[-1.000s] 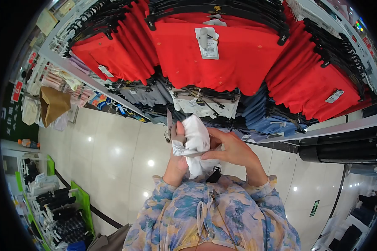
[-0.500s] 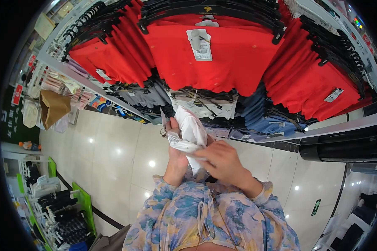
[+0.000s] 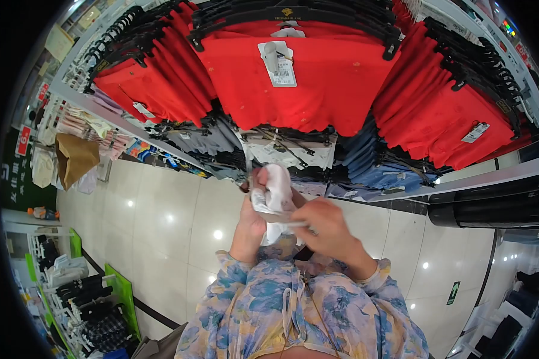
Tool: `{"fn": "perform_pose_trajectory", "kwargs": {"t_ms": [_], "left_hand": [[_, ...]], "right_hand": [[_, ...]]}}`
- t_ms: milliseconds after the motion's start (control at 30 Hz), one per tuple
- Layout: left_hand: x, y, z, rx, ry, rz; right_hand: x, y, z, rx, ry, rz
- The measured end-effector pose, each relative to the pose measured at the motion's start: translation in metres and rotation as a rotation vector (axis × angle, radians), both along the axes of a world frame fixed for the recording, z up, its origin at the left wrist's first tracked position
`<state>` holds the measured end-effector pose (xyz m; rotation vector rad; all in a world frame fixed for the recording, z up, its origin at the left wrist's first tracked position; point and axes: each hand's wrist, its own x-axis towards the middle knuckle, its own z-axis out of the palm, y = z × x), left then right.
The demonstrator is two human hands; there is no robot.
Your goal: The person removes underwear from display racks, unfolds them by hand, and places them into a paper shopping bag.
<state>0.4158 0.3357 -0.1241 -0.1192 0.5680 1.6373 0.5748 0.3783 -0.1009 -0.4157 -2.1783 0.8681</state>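
A bunched white cloth [image 3: 278, 190] with a grey-patterned band is held up in front of my floral top. My left hand [image 3: 250, 218] is wrapped round its left side, and a thin tag-like piece stands by the fingertips. On the right, my right hand [image 3: 324, 226] has its fingers closed on the edge of the band, slightly blurred by motion. The lower end of the cloth hangs between both hands, close to a small dark item [image 3: 303, 254] at my top.
Red garments [image 3: 293, 78] on black hangers fill the rack ahead, with white garments [image 3: 290, 151] and blue ones [image 3: 374, 161] below. A green-edged rack [image 3: 123, 293] stands at lower left; a black cylindrical object [image 3: 488, 206] lies at right. Tiled floor [image 3: 161, 239] shows between.
My right hand has moved from the cloth's right side to its band and turned over. The cloth, first lengthened upward, is now bunched and folded over near my left fingers. The view has shifted slightly.
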Motion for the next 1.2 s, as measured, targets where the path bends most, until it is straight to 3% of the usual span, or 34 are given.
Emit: {"fn": "perform_pose_trajectory", "kwargs": {"t_ms": [33,67,100,133,167,200,267,300,333,367,433,467,500,633,667,800,833,900,967,1033,1100,1200], "left_hand": [[-0.003,-0.005,-0.008,0.046,0.127,-0.147],[-0.027,-0.002,-0.072,-0.037,0.272,-0.358],[-0.024,-0.004,-0.065,-0.036,0.273,-0.362],[-0.019,-0.008,-0.053,-0.033,0.439,-0.511],[-0.014,-0.012,-0.047,-0.03,0.605,-0.659],[-0.011,-0.015,-0.051,-0.033,0.535,-0.735],[-0.01,-0.023,-0.036,-0.109,0.442,-0.756],[-0.011,-0.028,-0.03,-0.185,0.35,-0.773],[-0.014,-0.044,-0.057,-0.091,0.377,-0.616],[-0.017,-0.048,-0.062,-0.091,0.378,-0.614],[-0.023,-0.055,-0.071,0.274,0.219,-0.304],[-0.035,-0.06,-0.086,0.078,0.81,-0.322],[-0.039,-0.063,-0.102,0.077,0.81,-0.322],[-0.029,-0.017,-0.059,0.404,0.065,0.056],[-0.024,-0.001,-0.022,0.446,-0.078,0.0],[-0.021,-0.008,-0.07,0.267,-0.331,-0.171],[-0.017,-0.008,-0.069,0.267,-0.334,-0.172],[-0.008,-0.008,-0.067,0.127,-0.086,-0.201],[-0.008,-0.001,-0.05,0.097,-0.113,-0.177],[-0.016,0.005,-0.043,0.156,-0.353,-0.166],[-0.021,0.009,-0.034,0.165,-0.422,-0.153],[-0.03,0.011,-0.044,0.249,-0.454,-0.147]], "right_hand": [[0.007,0.007,0.008,-0.098,0.024,-0.049],[0.012,0.011,0.012,-0.099,0.024,-0.052],[0.016,0.015,0.016,-0.316,0.08,-0.092],[0.018,0.02,0.02,-0.53,0.137,-0.132],[0.018,0.025,0.023,-0.53,0.139,-0.135],[0.017,0.03,0.026,-0.656,0.252,-0.164],[0.016,0.044,0.027,-0.782,0.366,-0.191],[0.015,0.052,0.024,-0.849,0.552,-0.225],[0.016,0.06,0.021,-0.912,0.739,-0.257],[0.017,0.067,0.02,-0.913,0.739,-0.256],[0.025,0.079,0.016,-0.953,0.934,-0.405],[0.033,0.084,0.006,-0.939,0.944,-0.314],[0.034,0.085,-0.004,-0.94,0.944,-0.313],[0.028,0.078,-0.011,-1.006,0.887,-0.322],[0.026,0.076,-0.013,-1.032,0.865,-0.287],[0.023,0.074,-0.011,-1.033,0.861,-0.118],[0.017,0.072,-0.004,-1.05,0.833,-0.153],[0.014,0.066,0.009,-1.068,0.801,-0.193],[0.016,0.056,0.015,-0.929,0.466,-0.103],[0.013,0.054,0.003,-0.772,0.366,-0.05],[0.01,0.046,0.001,-0.321,-0.124,0.158],[-0.008,0.024,-0.015,-0.474,-0.288,0.122]]}}
